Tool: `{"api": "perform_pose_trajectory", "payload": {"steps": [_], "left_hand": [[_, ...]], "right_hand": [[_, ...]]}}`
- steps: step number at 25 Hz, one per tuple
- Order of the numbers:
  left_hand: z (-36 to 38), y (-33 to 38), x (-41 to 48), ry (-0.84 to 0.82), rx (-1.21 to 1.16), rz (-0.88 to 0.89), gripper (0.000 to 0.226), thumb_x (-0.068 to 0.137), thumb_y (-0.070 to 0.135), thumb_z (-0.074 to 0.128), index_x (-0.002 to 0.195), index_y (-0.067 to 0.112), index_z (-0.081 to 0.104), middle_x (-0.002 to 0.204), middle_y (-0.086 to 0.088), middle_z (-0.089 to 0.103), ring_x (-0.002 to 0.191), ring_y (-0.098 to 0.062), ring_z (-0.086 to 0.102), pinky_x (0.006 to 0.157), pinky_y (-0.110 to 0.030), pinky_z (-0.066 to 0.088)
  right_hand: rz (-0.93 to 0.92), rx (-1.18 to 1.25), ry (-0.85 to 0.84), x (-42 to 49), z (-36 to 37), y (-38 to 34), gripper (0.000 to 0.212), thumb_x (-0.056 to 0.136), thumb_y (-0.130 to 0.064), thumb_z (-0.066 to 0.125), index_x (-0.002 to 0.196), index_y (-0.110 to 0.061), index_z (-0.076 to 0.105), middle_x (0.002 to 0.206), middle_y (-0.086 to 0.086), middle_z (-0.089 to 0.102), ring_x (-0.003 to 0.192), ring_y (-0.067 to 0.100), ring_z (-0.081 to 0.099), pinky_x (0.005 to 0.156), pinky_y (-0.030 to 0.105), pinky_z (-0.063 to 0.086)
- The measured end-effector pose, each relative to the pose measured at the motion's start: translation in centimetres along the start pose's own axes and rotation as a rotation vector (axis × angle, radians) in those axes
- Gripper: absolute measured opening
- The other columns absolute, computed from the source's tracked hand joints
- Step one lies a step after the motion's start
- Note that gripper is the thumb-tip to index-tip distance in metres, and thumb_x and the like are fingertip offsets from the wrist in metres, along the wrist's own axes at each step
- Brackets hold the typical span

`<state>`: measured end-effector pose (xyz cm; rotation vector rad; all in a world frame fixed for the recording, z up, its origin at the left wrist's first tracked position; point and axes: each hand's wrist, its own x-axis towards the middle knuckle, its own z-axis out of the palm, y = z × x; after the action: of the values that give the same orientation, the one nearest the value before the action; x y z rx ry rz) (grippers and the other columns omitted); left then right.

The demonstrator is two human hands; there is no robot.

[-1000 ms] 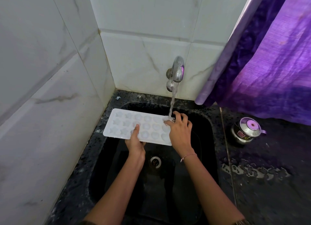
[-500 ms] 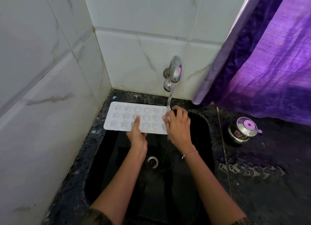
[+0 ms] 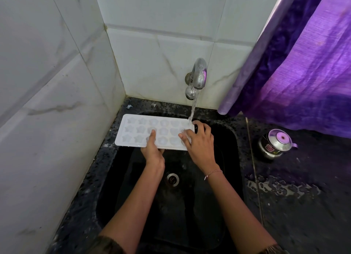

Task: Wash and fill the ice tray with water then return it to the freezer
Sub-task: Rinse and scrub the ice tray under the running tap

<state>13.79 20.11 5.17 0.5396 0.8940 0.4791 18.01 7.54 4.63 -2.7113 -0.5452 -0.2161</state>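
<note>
No text, brand or number can be read anywhere here. The only label in view is a dark red sticker (image 3: 269, 148) on the side of the small round steel pot with a lid (image 3: 275, 139), which stands on the black speckled table (image 3: 303, 215) to the right of the sink. The sticker's print is too small and blurred to make out.
</note>
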Motion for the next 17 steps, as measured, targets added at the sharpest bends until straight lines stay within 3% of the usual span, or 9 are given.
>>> {"api": "perform_pose_trajectory", "payload": {"steps": [2, 6, 11, 17], "left_hand": [[0.0, 0.0, 0.1, -0.005, 0.002, 0.01, 0.035, 0.085, 0.012, 0.068, 0.117, 0.018, 0.056, 0.111, -0.004, 0.066, 0.094, -0.019, 0.066, 0.077, -0.04, 0.056], [0.4, -0.1, 0.1, -0.004, -0.009, 0.009, 0.033, 0.086, 0.012, 0.067, 0.115, 0.02, 0.054, 0.112, -0.004, 0.065, 0.098, -0.021, 0.065, 0.075, -0.039, 0.056], [2.3, -0.2, 0.4, -0.006, -0.007, 0.008, 0.038, 0.086, 0.014, 0.068, 0.12, 0.018, 0.051, 0.116, -0.006, 0.064, 0.102, -0.022, 0.064, 0.079, -0.04, 0.056], [3.2, 0.1, 0.5, -0.032, -0.023, 0.013, 0.033, 0.085, 0.013, 0.068, 0.115, 0.019, 0.055, 0.112, -0.004, 0.065, 0.101, -0.021, 0.065, 0.085, -0.043, 0.055]], "right_hand": [[-0.039, 0.049, -0.05, 0.1, -0.4, 0.2, 0.064, 0.086, -0.065, 0.024, 0.108, -0.023, 0.066, 0.139, 0.005, 0.041, 0.128, 0.028, 0.031, 0.098, 0.045, 0.037], [-0.104, 0.115, -0.036, -0.6, -0.8, 1.1, 0.046, 0.086, -0.06, 0.042, 0.111, -0.025, 0.058, 0.138, 0.005, 0.038, 0.13, 0.024, 0.025, 0.1, 0.043, 0.035], [-0.109, -0.036, 0.004, -1.0, -0.5, 2.1, 0.044, 0.083, -0.057, 0.05, 0.111, -0.024, 0.059, 0.137, 0.008, 0.042, 0.129, 0.032, 0.033, 0.098, 0.048, 0.039], [-0.159, 0.013, 0.04, 0.2, -0.7, 2.9, 0.029, 0.079, -0.03, 0.071, 0.108, -0.027, 0.066, 0.13, 0.009, 0.05, 0.123, 0.034, 0.04, 0.092, 0.046, 0.045]]}}
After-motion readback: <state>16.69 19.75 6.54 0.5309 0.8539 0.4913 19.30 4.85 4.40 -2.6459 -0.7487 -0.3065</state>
